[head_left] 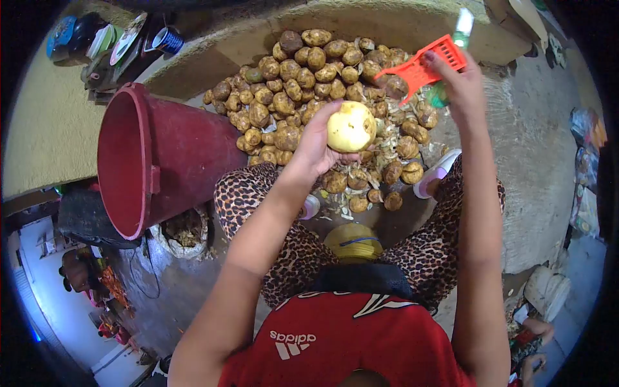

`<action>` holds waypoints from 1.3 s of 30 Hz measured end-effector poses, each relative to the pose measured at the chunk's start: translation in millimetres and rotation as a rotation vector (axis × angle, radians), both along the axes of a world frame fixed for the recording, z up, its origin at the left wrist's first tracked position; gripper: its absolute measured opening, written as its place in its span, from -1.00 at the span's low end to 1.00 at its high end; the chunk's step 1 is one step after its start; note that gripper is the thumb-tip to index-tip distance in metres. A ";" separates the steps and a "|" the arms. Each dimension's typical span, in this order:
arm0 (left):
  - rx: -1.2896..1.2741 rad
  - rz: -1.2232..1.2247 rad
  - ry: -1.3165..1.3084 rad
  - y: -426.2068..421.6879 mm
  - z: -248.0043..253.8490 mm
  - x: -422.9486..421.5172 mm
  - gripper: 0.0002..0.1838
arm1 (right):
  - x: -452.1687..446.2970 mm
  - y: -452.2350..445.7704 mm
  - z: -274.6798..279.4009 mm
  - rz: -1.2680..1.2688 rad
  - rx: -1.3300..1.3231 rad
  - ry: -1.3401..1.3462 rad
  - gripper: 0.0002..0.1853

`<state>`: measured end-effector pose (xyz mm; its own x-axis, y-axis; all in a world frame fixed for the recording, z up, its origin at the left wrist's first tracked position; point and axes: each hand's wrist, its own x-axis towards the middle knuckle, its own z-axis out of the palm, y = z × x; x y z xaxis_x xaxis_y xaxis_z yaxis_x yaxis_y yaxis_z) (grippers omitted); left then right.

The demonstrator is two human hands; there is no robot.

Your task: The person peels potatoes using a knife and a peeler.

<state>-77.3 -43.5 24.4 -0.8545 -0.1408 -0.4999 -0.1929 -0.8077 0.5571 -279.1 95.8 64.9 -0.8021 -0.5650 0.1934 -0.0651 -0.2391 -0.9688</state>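
A pale, round peeled vegetable (351, 127) with a few brown spots rests in my left hand (317, 140), its fingers wrapped round the side and underneath. My right hand (461, 80), higher and to the right, grips an orange slotted peeler (422, 68) by its wide part. The peeler is apart from the vegetable. Beyond and below both hands spreads a heap of brown, unpeeled tubers (284, 103) with pale peelings (387, 151) among them. Something green (438, 95) lies just under the right hand.
A large dark red bucket (187, 155) lies tilted at the left, its mouth facing left. Below it stands an open sack (184, 235). A yellow container (353, 242) is between the knees. A low wall (213, 48) runs behind the heap. Other people's arms (538, 335) show at lower right.
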 end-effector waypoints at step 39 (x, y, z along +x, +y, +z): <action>-0.064 0.198 -0.058 5.6 18.5 2.4 -0.53 | -12.5 3.5 -1.7 -0.120 0.200 0.120 -0.67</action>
